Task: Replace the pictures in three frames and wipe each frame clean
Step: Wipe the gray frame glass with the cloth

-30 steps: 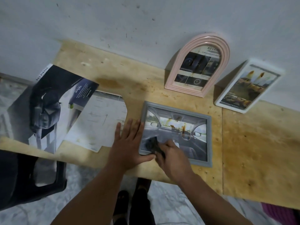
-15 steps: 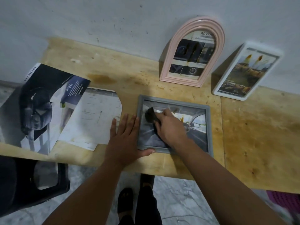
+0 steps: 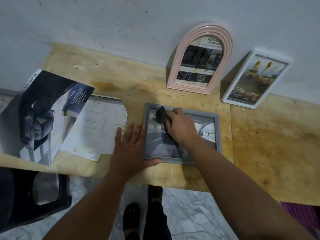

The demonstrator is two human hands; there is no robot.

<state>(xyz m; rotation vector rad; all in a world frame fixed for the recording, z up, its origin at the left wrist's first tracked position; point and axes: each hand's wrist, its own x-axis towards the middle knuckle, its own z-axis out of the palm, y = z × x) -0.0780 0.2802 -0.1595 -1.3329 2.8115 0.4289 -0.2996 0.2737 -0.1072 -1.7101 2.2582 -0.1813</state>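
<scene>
Cloth (image 3: 161,115) now at far left corner of grey frame (image 3: 217,135), up from near left part of glass a second ago; pinched in curled fingers of right hand (image 3: 181,127), pressed on glass; left hand (image 3: 131,149) as before, flat with fingers spread on table (image 3: 270,144), thumb against near left corner of frame.

Grey frame flat on table, near front edge, long axis left to right, car-interior picture facing up, top toward wall.

Pink arched frame (image 3: 174,70) upright against wall just beyond it; white frame (image 3: 226,99) leaning on wall further right, tilted; both apart from grey frame. Brochure (image 3: 43,116) and cut sheet (image 3: 98,129) lying at left, sheet just beside left hand's fingertips. Black chair (image 3: 22,201) below table edge at near left; right forearm crossing near right part of grey frame.
</scene>
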